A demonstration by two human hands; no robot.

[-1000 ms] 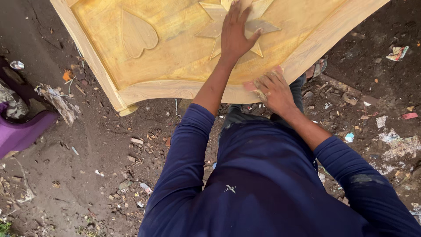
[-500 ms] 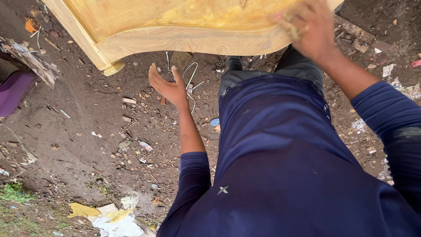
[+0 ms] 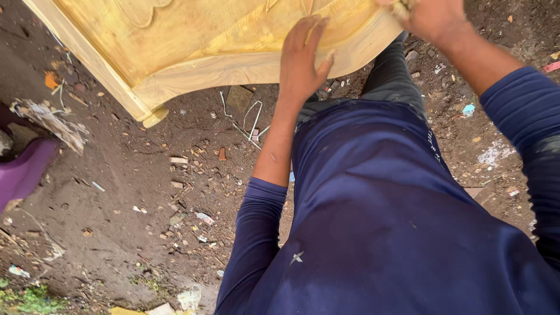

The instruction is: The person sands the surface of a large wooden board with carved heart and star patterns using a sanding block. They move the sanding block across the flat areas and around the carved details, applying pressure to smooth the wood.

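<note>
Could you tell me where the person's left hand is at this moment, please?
In the head view, the left hand lies flat, palm down, on the lower edge of the carved wooden panel, top centre, left of the right hand.

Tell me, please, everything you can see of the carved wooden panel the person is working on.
The carved wooden panel is pale yellow, bare-looking wood with raised relief shapes inside a plain frame. It lies tilted across the top of the view, one corner low near the littered dirt ground. The left hand rests flat on its lower edge; the right hand touches its right end.
</note>
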